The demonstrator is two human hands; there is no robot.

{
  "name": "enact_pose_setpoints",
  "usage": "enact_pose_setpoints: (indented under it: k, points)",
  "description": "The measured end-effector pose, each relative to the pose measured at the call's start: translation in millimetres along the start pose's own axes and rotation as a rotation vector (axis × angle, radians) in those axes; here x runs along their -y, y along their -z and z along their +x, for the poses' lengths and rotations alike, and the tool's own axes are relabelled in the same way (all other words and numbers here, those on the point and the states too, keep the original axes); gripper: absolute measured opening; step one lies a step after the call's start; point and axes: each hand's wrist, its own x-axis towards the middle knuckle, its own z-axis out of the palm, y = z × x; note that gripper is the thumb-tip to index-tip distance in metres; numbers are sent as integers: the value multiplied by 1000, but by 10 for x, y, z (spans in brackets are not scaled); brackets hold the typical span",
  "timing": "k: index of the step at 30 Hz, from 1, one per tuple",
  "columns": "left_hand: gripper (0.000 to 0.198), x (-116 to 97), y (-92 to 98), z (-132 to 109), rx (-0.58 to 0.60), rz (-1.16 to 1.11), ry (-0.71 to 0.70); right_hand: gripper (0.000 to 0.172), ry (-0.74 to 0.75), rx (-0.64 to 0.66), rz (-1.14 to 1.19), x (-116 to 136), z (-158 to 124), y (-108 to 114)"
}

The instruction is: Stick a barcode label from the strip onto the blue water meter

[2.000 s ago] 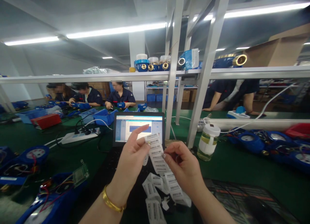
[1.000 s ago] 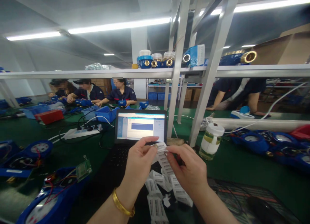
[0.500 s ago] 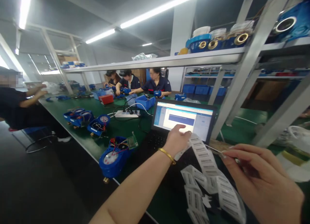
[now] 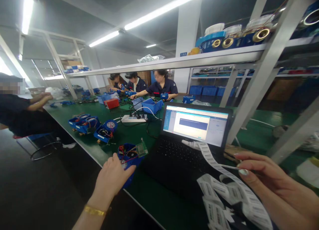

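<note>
My left hand (image 4: 112,177) lies over the round end of a blue water meter (image 4: 129,163) near the table's front edge. Its thumb and fingers are curled about the meter's top and hide most of the dial. Wires and a small green circuit board (image 4: 142,149) stick out of the meter's far end. On the right, my right hand (image 4: 264,177) pinches a thin pale stick (image 4: 228,167) between thumb and fingers. A long strip of barcode labels (image 4: 211,160) runs from the laptop (image 4: 171,153) keyboard down past this hand, with folded lengths below.
Several other blue meters (image 4: 86,123) stand farther left, beyond them a white power strip (image 4: 134,118) and blue bins (image 4: 152,106). Co-workers (image 4: 163,85) sit across the green table. A metal post (image 4: 245,114) and a shelf (image 4: 219,55) rise at right.
My left hand has left the label strip by the laptop screen and moved left and down onto the blue water meter. The strip's end now rests on the keyboard. My right hand keeps its pinch.
</note>
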Motion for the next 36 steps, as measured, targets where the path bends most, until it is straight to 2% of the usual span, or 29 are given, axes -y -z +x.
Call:
enact_pose_setpoints:
  k: [3, 5, 11, 16, 22, 24, 27, 30, 32, 36]
  points:
    - [74, 166, 47, 91, 87, -21, -156, 34, -12, 99, 102, 89, -12, -118]
    - [77, 296, 94, 194, 148, -38, -284, 32, -71, 135, 174, 153, -45, -247]
    - [83, 647, 226, 754, 352, -56, -509, 17, -324, 258, 384, 381, -206, -787]
    - [88, 673, 275, 1063, 461, -54, -687, 51, -455, 359, 485, 598, -343, -1416]
    - [77, 661, 332, 1112, 508, -37, -796, 105, -412, 474, 453, 779, -418, -2219]
    - [73, 668, 330, 1124, 510, -25, -823, 118, -364, 517, 415, 845, -402, -2399]
    - [74, 691, 300, 1167, 505, -16, -865, 127, -325, 553, 360, 911, -375, -2550]
    - [77, 720, 257, 1230, 502, -11, -932, 126, -345, 535, 354, 873, -366, -2612]
    - [76, 737, 239, 1272, 504, -5, -962, 119, -361, 504, 413, 785, -365, -2648]
    - [77, 768, 243, 1352, 551, -26, -967, 89, -448, 445, 792, 554, -322, -2729]
